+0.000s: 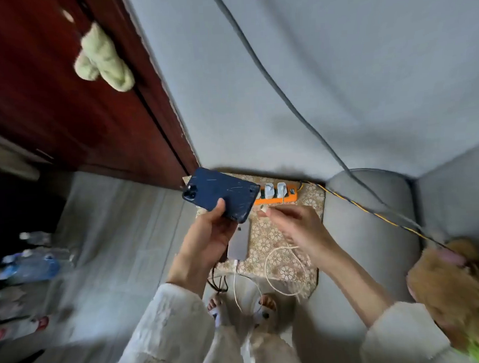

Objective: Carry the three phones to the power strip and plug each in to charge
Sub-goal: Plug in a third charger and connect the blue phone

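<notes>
Holding a dark blue phone [221, 193] back-side up, the left hand [210, 233] has its grip closed round the phone's lower edge, thumb on the scratched back, camera end pointing away to the left. The right hand [294, 223] pinches the white plug end of a charging cable [287, 271] between fingertips, grip closed on it, just right of the phone's near corner; plug and phone port are close but apart.

Just beyond both grips lies an orange power strip [285, 197] with two white chargers [275, 189] plugged in side by side; its black-and-yellow cord [375, 215] runs off to the right. Below the left grip a second phone [240, 241], silver-grey, lies flat with a white cable in its near end. A third phone can't be made out.

Everything sits on a small tabletop covered by a floral lace cloth [298, 242]. Its far edge meets the grey wall [310, 78], its right edge butts a grey sofa arm [370, 229], its left far corner is near a dark red wooden cabinet [59, 94]. Open cloth lies right of the right grip; the cable loop hangs over the near edge. Grey tiled floor [109, 231] is open to the left, with blurred water bottles [30, 267] further left.
</notes>
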{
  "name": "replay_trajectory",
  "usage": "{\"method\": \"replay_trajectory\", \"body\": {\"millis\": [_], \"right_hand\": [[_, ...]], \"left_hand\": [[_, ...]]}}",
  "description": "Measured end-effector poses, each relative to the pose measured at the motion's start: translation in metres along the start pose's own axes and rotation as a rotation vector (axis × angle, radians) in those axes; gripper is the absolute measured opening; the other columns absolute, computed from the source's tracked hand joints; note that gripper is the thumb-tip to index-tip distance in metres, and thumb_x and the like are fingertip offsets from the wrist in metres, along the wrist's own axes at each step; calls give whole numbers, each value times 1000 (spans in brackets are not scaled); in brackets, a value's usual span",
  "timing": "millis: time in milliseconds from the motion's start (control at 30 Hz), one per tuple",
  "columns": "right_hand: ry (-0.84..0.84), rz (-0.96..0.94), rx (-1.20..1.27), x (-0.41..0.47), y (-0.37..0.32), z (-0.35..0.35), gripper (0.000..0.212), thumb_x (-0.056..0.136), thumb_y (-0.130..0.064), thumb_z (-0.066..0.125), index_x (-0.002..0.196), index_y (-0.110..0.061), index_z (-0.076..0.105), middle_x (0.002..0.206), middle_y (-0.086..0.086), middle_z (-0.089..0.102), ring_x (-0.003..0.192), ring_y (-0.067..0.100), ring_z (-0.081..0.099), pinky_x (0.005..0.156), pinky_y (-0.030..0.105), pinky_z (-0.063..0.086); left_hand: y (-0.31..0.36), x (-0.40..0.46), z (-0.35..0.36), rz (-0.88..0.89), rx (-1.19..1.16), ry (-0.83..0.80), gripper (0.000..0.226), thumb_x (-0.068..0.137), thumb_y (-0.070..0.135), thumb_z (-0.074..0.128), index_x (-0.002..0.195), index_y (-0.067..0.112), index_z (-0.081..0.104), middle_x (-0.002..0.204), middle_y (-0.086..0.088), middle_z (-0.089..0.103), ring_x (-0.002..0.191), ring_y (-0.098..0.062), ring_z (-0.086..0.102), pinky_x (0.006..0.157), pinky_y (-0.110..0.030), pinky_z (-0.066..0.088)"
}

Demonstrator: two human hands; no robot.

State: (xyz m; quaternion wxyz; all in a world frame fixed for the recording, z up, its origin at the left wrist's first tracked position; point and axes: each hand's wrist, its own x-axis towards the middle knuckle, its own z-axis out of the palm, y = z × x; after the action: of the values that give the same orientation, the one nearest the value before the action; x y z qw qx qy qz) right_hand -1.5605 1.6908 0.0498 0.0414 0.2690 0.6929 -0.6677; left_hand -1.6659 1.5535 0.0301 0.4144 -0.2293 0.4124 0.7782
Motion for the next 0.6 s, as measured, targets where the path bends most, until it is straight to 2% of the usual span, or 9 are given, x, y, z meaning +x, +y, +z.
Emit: {"method": "replay_trajectory", "body": {"millis": [67,100,167,233,367,467,600], "right_hand": [[10,-62,2,-8,-18,3,23,87,-32,56,69,-24,69,36,-10,34,39,8,24,44,25,21],[14,-85,0,-12,-25,4,28,85,-35,57,63,-20,66,37,-10,32,40,9,23,45,26,21],[37,-115,19,-19,-36,7,39,77,-44,60,70,-6,65,37,-11,30,38,7,22,42,21,20],[56,-144,54,-23,-44,8,40,72,-48,62,79,-9,70,37,-12,29,38,5,22,40,18,21],[75,-200,40,-34,-57,7,51,71,-48,63,85,1,65,39,-12,28,41,8,23,44,26,20],[61,-190,70,-43,-65,5,26,80,-32,64,82,-7,72,38,-11,28,37,7,24,39,17,24],[80,-175,36,-49,-72,0,24,84,-22,63,83,1,68,40,-9,30,35,6,24,38,17,24]], "left_hand": [[7,-20,11,14,-8,-37,13,90,10,49,93,9,62,71,0,74,63,-9,69,59,-18,57],[9,-28,16,19,-21,-50,13,90,9,50,92,8,62,71,-1,74,63,-10,70,59,-19,57],[16,-43,22,41,-38,-64,11,89,8,51,90,8,61,67,-2,73,60,-11,70,60,-21,58],[22,-55,29,70,-29,-87,10,88,7,51,88,8,61,64,-2,73,58,-11,69,59,-21,58],[27,-71,39,107,-23,-116,11,88,6,51,86,8,61,63,-3,73,57,-11,69,57,-19,57],[28,-78,43,111,-30,-140,10,87,7,51,88,8,61,66,-4,73,59,-11,69,58,-19,57],[23,-84,43,107,-29,-142,9,87,8,52,88,8,62,68,-5,72,62,-13,68,61,-21,57]]}}
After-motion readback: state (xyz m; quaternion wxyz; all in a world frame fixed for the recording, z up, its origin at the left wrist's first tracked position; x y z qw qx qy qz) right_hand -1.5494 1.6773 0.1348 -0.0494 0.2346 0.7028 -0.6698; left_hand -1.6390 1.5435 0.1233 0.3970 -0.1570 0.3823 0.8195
